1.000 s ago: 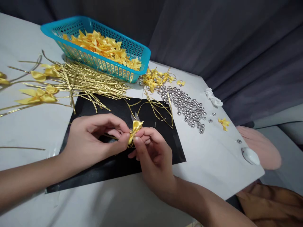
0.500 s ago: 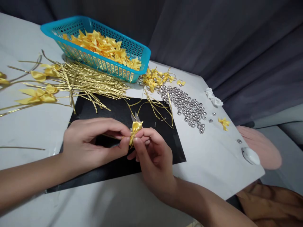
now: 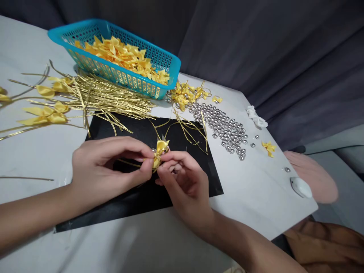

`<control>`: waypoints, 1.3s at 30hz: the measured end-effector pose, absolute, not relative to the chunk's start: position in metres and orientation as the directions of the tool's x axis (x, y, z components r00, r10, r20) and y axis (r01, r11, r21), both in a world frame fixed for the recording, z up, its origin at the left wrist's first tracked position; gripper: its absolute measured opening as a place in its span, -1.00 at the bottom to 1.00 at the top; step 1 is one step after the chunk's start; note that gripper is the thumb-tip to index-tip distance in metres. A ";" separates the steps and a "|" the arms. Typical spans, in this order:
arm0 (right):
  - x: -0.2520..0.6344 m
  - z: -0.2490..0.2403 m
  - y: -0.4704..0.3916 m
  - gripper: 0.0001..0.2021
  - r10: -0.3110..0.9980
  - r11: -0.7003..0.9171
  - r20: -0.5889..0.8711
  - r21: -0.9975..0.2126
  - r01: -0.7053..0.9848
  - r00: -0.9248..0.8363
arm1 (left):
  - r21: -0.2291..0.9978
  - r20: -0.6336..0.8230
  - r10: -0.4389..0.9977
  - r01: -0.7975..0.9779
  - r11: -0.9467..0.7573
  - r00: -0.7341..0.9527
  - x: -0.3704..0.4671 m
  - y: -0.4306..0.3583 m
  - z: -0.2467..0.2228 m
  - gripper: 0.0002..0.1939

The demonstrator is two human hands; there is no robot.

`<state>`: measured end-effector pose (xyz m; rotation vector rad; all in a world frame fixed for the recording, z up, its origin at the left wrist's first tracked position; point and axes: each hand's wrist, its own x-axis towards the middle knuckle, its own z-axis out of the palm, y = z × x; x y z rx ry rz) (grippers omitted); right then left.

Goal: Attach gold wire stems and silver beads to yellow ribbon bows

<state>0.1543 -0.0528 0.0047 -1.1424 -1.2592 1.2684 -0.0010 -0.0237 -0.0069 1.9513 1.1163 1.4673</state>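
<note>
Above the black mat, a small yellow ribbon bow with gold cord around its middle is pinched between thumb and forefinger of my left hand. My right hand is closed at the bow's right side, its thumb and forefinger at the knot; the other fingers curl behind. Part of a gold cord shows under my left fingers. Just beyond the bow, the tip of a metal blade shows, the rest covered. Short gold cords lie on the mat's far right.
A blue basket of yellow bows stands at the back. Before it lies a heap of gold cords. Silver beads and finished-looking bows spread to the right. A white rounded object sits near the right edge.
The bow has shifted slightly left and up and turned, showing its knot more. My left hand moved a little left; my right fingertips have loosened slightly from the bow.
</note>
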 end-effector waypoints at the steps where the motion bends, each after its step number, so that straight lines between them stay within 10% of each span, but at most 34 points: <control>1: 0.155 0.004 -0.053 -0.92 0.997 0.009 0.011 -1.000 -0.021 -0.076 | 0.763 0.562 0.823 0.332 -0.554 0.082 -0.001 -0.024 -0.007 -0.85; 18: 0.152 0.006 -0.053 -0.99 0.999 0.045 0.045 -0.999 0.010 -0.029 | 0.642 0.619 0.728 0.345 -0.685 0.293 -0.001 -0.023 -0.002 -0.83; 28: 0.159 0.006 -0.049 -0.94 0.998 0.054 0.048 -0.992 0.118 -0.049 | 0.722 0.563 0.818 0.409 -0.558 0.121 -0.001 -0.024 -0.005 -0.85; 39: 0.173 0.008 -0.045 -0.89 0.900 0.433 0.375 -0.830 0.352 -0.222 | 0.827 0.430 0.902 0.417 -0.377 -0.039 0.004 -0.022 -0.004 -0.90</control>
